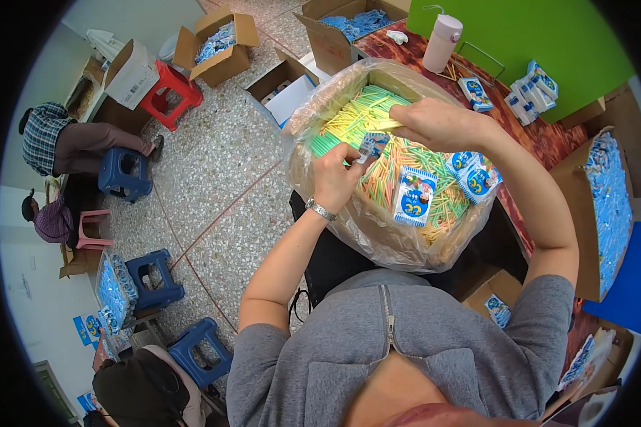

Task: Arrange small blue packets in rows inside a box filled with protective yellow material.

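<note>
Head view: over the plastic-lined container (374, 243) at upper centre, the left hand (334, 178) is closed on a packet (372, 146), and yellow sticks (382, 124) are pinched by the right hand (438, 122); filling is apparently in hand, calling for careful alignment.

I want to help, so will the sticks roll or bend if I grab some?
The sticks may roll, being long and thin. They're probably light: the right hand holds several at once. They seem stiff, not floppy, lying straight across each other.
</note>
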